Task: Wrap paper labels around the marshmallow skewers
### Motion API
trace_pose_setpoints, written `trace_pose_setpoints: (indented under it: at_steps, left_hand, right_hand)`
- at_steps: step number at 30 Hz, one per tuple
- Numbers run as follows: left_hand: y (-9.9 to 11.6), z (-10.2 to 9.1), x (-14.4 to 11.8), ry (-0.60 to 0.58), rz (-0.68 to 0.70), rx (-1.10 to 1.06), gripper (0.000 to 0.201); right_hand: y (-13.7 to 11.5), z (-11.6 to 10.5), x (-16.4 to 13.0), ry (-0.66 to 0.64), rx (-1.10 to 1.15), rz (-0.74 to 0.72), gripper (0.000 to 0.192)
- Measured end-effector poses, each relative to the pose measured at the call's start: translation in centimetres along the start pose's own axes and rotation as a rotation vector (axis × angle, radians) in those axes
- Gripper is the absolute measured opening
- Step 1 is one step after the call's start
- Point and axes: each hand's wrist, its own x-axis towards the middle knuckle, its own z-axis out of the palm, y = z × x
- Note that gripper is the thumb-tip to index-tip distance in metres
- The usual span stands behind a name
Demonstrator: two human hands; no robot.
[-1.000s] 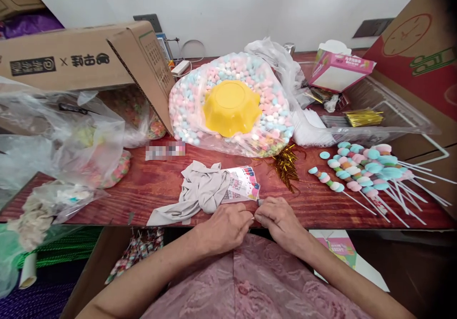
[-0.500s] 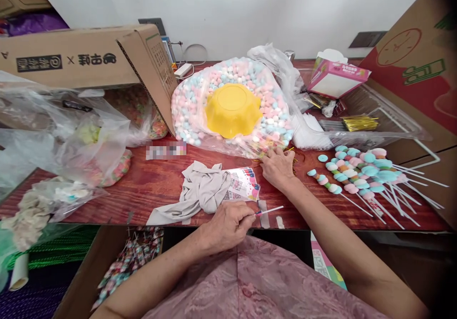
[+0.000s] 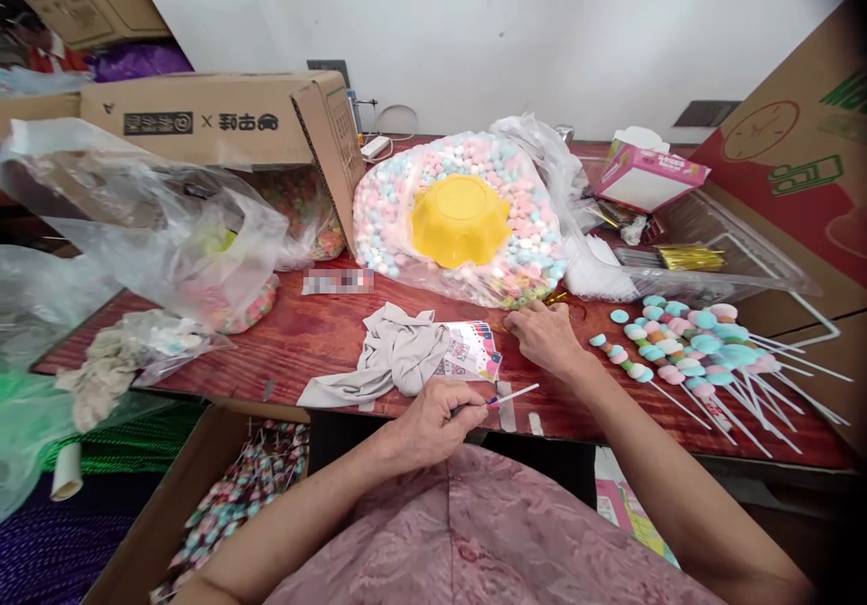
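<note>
My left hand [image 3: 437, 415] is closed near the table's front edge around a white stick [image 3: 520, 395], whose bare end points right; a bit of blue and pink shows at the fingertips, and the rest is hidden in the palm. My right hand [image 3: 545, 339] is low over the table, fingers bent together, with a thin gold twist tie [image 3: 499, 327] at the fingertips. Behind it lie more gold ties [image 3: 556, 297] beside a clear bag of pastel marshmallows [image 3: 386, 199]. Between the hands are printed cards [image 3: 474, 348], partly under a grey cloth [image 3: 399, 352].
A yellow bowl [image 3: 461, 217] sits upside down on the bag. Marshmallow skewers [image 3: 691, 339] lie right, before a clear tray [image 3: 751, 262] with gold ties. A cardboard box [image 3: 223, 113] and plastic bags [image 3: 230, 253] stand left. Below, a carton holds skewers [image 3: 237, 488]. A person [image 3: 51, 50] is far left.
My right hand has drawn back slightly from the bag and gold ties, its fingers closer together. My left hand still holds the stick. The view has shifted a little left.
</note>
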Motion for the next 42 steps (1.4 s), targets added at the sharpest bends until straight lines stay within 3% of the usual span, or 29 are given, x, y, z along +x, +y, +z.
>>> trace_pose_setpoints:
  at_steps: [6, 10, 16, 23, 29, 33, 39, 42]
  left_hand:
    - [-0.4, 0.7, -0.5, 0.032, -0.182, -0.214, 0.025]
    - [-0.8, 0.8, 0.4, 0.008, -0.166, -0.208, 0.024]
    - [-1.5, 1.0, 1.8, -0.027, -0.175, -0.308, 0.026]
    - [-0.9, 0.7, 1.3, 0.079, -0.246, -0.427, 0.029]
    - [-1.2, 0.5, -0.3, 0.192, -0.354, -0.530, 0.035]
    - [-1.8, 0.6, 0.6, 0.217, -0.433, -0.633, 0.038]
    - [-1.2, 1.2, 4.1, 0.243, -0.357, -0.642, 0.036]
    - [-0.8, 1.7, 5.0, 0.254, -0.269, -0.597, 0.033]
  right_hand:
    - [1.5, 0.1, -0.9, 0.089, 0.025, 0.090, 0.029]
    - [1.0, 0.2, 0.0, 0.111, 0.009, 0.061, 0.030]
    - [0.6, 0.6, 1.9, 0.047, 0.003, -0.050, 0.030]
    - [0.5, 1.2, 1.4, 0.107, 0.090, -0.072, 0.025]
    - [1.3, 0.4, 1.1, 0.345, 0.329, 0.069, 0.021]
    - [0.8, -0.2, -0.1, 0.513, 0.530, 0.111, 0.019]
    - [-2.8, -2.2, -5.2, 0.684, 0.929, 0.092, 0.012]
    - [-5.2, -3.1, -7.0, 0.679, 1.075, 0.038, 0.008]
